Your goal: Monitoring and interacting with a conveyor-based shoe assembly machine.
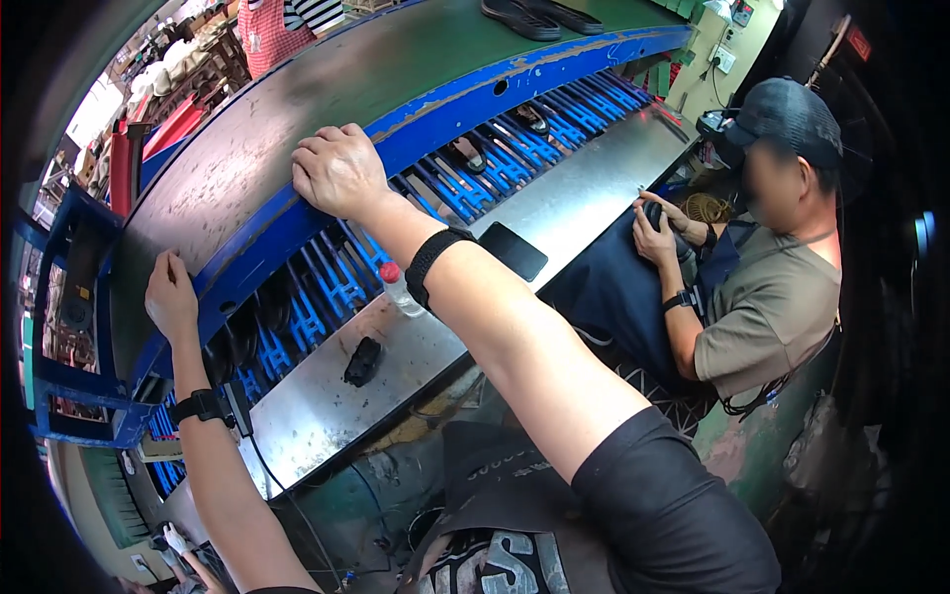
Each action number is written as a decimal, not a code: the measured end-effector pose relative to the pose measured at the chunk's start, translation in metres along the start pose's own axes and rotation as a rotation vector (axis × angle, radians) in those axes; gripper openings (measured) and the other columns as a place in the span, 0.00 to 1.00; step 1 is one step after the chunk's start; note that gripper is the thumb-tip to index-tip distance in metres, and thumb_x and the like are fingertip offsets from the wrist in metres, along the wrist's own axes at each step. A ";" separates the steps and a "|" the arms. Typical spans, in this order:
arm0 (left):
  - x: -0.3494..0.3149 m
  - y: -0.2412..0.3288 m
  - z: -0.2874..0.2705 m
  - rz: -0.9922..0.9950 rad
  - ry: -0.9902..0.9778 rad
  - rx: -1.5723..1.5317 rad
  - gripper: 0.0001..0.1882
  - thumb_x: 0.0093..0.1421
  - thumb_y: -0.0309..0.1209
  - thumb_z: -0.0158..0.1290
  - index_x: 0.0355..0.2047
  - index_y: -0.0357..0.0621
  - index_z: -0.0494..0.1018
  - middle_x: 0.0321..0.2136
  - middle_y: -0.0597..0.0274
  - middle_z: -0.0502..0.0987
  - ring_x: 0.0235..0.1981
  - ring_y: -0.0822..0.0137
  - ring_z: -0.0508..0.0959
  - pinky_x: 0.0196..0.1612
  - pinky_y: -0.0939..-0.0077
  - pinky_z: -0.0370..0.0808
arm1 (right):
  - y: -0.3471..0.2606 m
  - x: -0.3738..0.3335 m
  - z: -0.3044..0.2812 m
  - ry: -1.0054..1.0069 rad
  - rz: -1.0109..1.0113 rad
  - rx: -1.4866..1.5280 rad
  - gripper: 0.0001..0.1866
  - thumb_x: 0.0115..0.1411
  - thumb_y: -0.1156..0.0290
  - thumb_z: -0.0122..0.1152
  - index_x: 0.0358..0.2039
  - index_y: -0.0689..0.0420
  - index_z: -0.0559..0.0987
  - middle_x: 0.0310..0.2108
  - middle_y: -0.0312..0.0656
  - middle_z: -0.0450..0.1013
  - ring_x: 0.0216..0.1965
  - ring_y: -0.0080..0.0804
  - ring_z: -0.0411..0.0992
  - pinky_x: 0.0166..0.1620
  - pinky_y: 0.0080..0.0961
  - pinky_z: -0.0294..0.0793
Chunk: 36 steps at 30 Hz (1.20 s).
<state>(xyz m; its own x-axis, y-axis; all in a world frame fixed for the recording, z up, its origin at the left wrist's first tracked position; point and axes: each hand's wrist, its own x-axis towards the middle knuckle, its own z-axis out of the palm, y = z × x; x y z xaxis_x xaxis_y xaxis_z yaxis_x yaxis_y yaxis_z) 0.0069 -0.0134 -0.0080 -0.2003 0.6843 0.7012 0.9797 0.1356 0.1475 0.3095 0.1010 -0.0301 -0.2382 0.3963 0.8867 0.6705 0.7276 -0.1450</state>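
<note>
My right hand (338,173) is closed, its curled fingers over the green conveyor belt (247,148) beside the blue rail (435,119). Its palm side faces away, so whatever it may hold is hidden. Farther left, my left hand (171,302) is also closed, thumb and fingers drawn together at the near edge of the belt. I cannot make out anything between them. Dark bands circle both wrists, and a black cable runs down from the left one. Under the rail stands a rack of blue bars (336,277), with dark shoes partly showing among them.
Below the rack runs a metal shelf (307,431) carrying a small black object (363,361), a red-capped clear bottle (401,289) and a dark phone (512,251). Black shoe soles (539,18) lie on the far belt. At right a seated person (772,247) holds a dark item.
</note>
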 end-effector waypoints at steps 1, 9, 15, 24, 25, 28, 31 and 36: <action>0.000 0.001 0.000 0.003 -0.001 -0.002 0.14 0.67 0.36 0.47 0.41 0.44 0.79 0.36 0.50 0.82 0.37 0.49 0.81 0.42 0.61 0.76 | 0.000 0.000 -0.001 -0.009 0.002 -0.005 0.09 0.54 0.63 0.56 0.25 0.52 0.82 0.31 0.34 0.79 0.37 0.32 0.76 0.43 0.32 0.69; 0.002 0.001 0.000 -0.006 -0.001 -0.022 0.13 0.66 0.36 0.48 0.41 0.44 0.79 0.35 0.50 0.82 0.37 0.52 0.81 0.41 0.63 0.77 | 0.003 0.000 0.003 0.075 -0.018 0.006 0.10 0.52 0.62 0.56 0.21 0.53 0.80 0.27 0.35 0.77 0.35 0.34 0.74 0.41 0.33 0.68; 0.000 -0.002 0.002 -0.005 0.007 -0.012 0.14 0.66 0.37 0.47 0.41 0.44 0.79 0.34 0.50 0.81 0.36 0.50 0.81 0.40 0.61 0.76 | 0.000 0.000 -0.001 0.014 0.009 -0.001 0.10 0.54 0.64 0.56 0.25 0.53 0.83 0.32 0.34 0.80 0.38 0.32 0.76 0.43 0.33 0.69; 0.000 -0.007 0.004 0.008 0.010 -0.010 0.14 0.66 0.37 0.47 0.41 0.44 0.78 0.34 0.48 0.81 0.36 0.49 0.80 0.40 0.60 0.75 | -0.001 0.000 0.000 0.016 0.014 -0.017 0.09 0.53 0.64 0.56 0.24 0.52 0.82 0.30 0.34 0.79 0.37 0.32 0.75 0.42 0.32 0.69; 0.000 -0.005 0.005 0.010 0.009 -0.014 0.14 0.66 0.37 0.47 0.41 0.44 0.78 0.34 0.48 0.81 0.36 0.49 0.80 0.40 0.60 0.75 | 0.000 -0.001 0.002 0.025 0.011 -0.012 0.09 0.53 0.64 0.56 0.23 0.52 0.82 0.29 0.34 0.79 0.36 0.32 0.75 0.42 0.32 0.69; 0.002 -0.001 0.004 0.027 -0.007 0.010 0.13 0.68 0.35 0.46 0.41 0.42 0.78 0.33 0.51 0.81 0.34 0.52 0.81 0.38 0.64 0.76 | 0.003 -0.001 0.007 0.110 -0.012 0.001 0.11 0.51 0.61 0.56 0.17 0.52 0.77 0.23 0.37 0.74 0.32 0.35 0.72 0.39 0.34 0.67; 0.002 -0.002 0.003 -0.042 -0.035 -0.015 0.13 0.66 0.37 0.47 0.40 0.44 0.78 0.34 0.49 0.81 0.35 0.49 0.81 0.40 0.61 0.75 | 0.003 0.000 0.010 0.134 -0.017 0.010 0.11 0.51 0.61 0.56 0.17 0.52 0.77 0.23 0.37 0.74 0.32 0.35 0.72 0.39 0.34 0.66; 0.003 -0.006 0.005 0.010 -0.008 0.024 0.13 0.67 0.37 0.47 0.41 0.44 0.78 0.34 0.49 0.81 0.36 0.49 0.81 0.40 0.61 0.75 | 0.004 0.000 0.010 0.129 -0.014 0.021 0.12 0.51 0.61 0.56 0.17 0.52 0.78 0.23 0.37 0.74 0.31 0.36 0.73 0.39 0.35 0.67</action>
<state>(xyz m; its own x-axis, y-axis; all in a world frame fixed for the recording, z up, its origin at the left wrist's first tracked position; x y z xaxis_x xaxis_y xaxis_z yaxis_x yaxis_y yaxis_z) 0.0001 -0.0085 -0.0100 -0.1903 0.6913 0.6970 0.9816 0.1456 0.1237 0.3052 0.1096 -0.0349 -0.1540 0.3116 0.9376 0.6528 0.7445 -0.1402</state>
